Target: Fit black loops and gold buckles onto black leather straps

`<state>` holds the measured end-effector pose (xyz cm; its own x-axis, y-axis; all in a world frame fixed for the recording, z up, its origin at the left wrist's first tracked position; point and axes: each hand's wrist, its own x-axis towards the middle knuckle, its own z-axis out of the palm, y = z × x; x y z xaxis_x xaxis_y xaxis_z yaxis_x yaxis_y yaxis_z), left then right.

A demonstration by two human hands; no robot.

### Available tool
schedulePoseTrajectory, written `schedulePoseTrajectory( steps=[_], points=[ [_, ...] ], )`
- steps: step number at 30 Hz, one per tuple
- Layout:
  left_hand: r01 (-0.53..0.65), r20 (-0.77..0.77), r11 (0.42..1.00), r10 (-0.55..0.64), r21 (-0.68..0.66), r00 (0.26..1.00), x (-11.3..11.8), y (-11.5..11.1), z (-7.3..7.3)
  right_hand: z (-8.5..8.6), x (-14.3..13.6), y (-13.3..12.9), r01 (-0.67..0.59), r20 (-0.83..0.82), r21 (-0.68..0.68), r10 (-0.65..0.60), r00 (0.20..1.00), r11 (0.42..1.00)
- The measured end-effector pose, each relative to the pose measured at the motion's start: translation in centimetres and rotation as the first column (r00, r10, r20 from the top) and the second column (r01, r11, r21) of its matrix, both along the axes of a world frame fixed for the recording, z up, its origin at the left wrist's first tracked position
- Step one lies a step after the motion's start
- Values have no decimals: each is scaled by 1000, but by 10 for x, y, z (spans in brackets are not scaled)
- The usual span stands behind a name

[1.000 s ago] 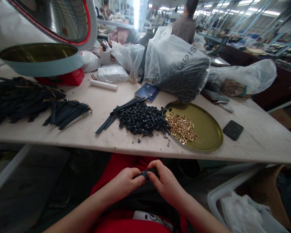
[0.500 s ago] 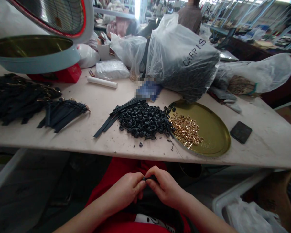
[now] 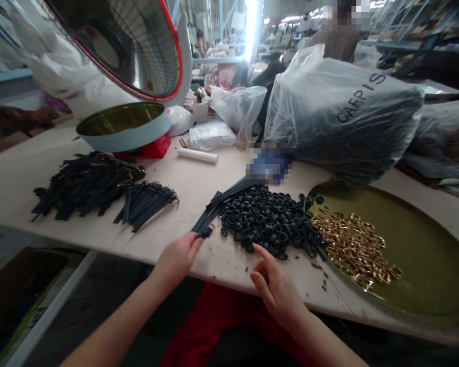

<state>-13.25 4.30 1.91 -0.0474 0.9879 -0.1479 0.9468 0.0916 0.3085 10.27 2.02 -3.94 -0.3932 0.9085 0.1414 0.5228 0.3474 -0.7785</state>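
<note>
My left hand [image 3: 180, 255] is closed at the near end of the loose black straps [image 3: 224, 196], its fingertips pinching a small dark strap piece [image 3: 205, 233]. Motion blur hides that piece's exact shape. By the near edge of the black loops [image 3: 271, 219], my right hand [image 3: 277, 285] has its index finger stretched out and thumb apart, with nothing visible in it. The index fingertip reaches the heap; whether it touches a loop I cannot tell. Gold buckles [image 3: 355, 250] lie on a round gold tray [image 3: 424, 265] to the right.
At left lie a heap of black straps [image 3: 87, 186] and a smaller fanned bundle [image 3: 147, 204]. Behind stand a fan [image 3: 137, 46], a round tin [image 3: 124, 135] on a red box, a white roll [image 3: 198, 156] and a large plastic bag [image 3: 340, 117]. A person [image 3: 338, 35] is in the background.
Both hands have risen from my lap to the table and come apart. My left hand went to the strap ends, my right hand opened towards the loops. The view has turned left.
</note>
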Motion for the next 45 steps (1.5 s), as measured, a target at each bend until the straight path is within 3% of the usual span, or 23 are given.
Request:
schedulePoseTrajectory(
  steps=[3,5,7,10,13,15,18,20,23,25,27,29,32,34,36,38,39,41,45],
  points=[
    [-148,-144,977,170,155,975,-46,35,3,-11,5,7,-1,-6,74,2,1000,997],
    [-142,-213,952,204,273,956,-54,51,1,-16,6,9,4,-31,95,-1,1000,995],
    [-74,-238,954,148,292,960,-44,63,-6,-17,4,8,10,-43,97,-6,999,995],
    [-16,-185,981,52,192,981,-20,76,-23,-14,3,6,0,-78,115,9,997,993],
    [-60,-143,988,81,145,986,-12,83,-31,-8,14,3,96,-148,127,-77,986,987],
    [-110,-133,982,131,156,982,-18,81,-29,-5,28,3,215,-137,137,-196,971,967],
    [-203,-122,953,234,225,965,-28,64,-15,-1,52,7,335,-4,180,-340,940,925],
    [-239,-23,934,254,264,967,-21,42,-3,0,61,14,296,123,210,-325,938,932],
    [-146,285,975,94,167,954,13,-3,10,1,62,24,181,289,235,-246,925,955],
    [-1,573,1000,14,-23,820,43,-35,13,0,58,26,150,342,247,-231,911,957],
    [47,770,988,83,-145,633,68,-60,13,-1,56,25,136,350,250,-220,910,959],
    [72,856,973,156,-219,492,83,-77,12,-2,56,20,129,338,245,-210,917,961],
    [152,884,939,224,-309,411,89,-89,11,3,60,9,161,295,237,-229,928,958],
    [204,892,919,244,-338,381,89,-92,11,12,60,-1,218,118,84,-227,967,972],
    [225,896,909,255,-350,363,91,-94,10,22,59,-13,189,-198,-261,-244,949,947],
    [244,891,895,272,-372,363,95,-95,9,30,56,-25,27,-466,-569,-350,813,822],
    [259,885,882,287,-394,367,97,-96,8,33,54,-30,-52,-535,-658,-417,735,751],
    [287,871,852,323,-438,370,103,-96,5,36,50,-38,-143,-581,-745,-528,620,652],
    [293,850,820,381,-493,363,108,-92,0,33,45,-43,-174,-552,-808,-621,556,562]
  ],
)
